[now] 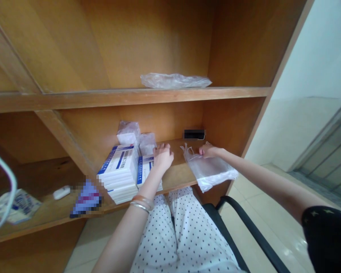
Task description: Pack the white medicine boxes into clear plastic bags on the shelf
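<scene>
My left hand point(163, 156) rests at the right side of the shorter stack of white and blue boxes point(143, 170). Its fingers point away from me and lie slightly apart, with nothing visible in them. Left of that stands a taller stack of the same boxes point(121, 163). Behind both stacks are a larger plastic-wrapped pack point(129, 132) and a smaller wrapped pack point(147, 143). On the right, my right hand point(208, 150) is closed on the upper edge of a clear plastic bag point(208, 170), which lies flat and hangs over the shelf's front edge.
A crumpled clear plastic bag point(176, 80) lies on the upper shelf point(102, 98). A dark object point(194, 134) stands at the back right. In the left compartment are a white object point(61, 192), a printed packet point(19, 206) and a white cable point(10, 182). A chair armrest point(252, 231) is at lower right.
</scene>
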Motion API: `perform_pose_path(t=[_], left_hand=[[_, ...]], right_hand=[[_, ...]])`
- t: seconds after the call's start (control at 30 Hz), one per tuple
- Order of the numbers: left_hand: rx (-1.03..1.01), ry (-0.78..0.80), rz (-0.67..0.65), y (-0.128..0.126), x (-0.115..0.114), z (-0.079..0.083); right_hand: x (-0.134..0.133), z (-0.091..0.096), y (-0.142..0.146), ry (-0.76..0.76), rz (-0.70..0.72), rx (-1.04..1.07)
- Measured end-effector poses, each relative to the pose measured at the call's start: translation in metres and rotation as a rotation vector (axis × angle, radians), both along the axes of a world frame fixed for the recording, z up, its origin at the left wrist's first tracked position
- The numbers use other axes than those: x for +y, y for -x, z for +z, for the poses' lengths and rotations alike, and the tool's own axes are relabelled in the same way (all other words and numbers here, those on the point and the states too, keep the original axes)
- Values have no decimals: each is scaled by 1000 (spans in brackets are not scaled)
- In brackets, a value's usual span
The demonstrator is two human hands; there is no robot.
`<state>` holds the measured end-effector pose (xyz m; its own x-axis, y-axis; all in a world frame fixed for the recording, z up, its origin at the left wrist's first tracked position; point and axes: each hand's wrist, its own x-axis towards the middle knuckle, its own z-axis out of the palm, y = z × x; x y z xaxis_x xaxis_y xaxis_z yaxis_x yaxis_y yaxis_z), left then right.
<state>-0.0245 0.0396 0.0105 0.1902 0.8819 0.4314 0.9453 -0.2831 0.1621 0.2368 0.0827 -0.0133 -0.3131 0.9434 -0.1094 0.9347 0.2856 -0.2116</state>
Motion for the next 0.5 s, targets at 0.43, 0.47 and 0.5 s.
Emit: perform_pose_path(t=[0.43,0.47,0.5], left_hand=[[-216,175,-493,-40,-5,33],[-251,208,-518,-40,-3,35],[-294,245,-540,-39,-2,37]], right_hand=[[-18,58,33,-37,251,550],[-22,62,36,1,298,629],[-25,65,39,39,336,698]])
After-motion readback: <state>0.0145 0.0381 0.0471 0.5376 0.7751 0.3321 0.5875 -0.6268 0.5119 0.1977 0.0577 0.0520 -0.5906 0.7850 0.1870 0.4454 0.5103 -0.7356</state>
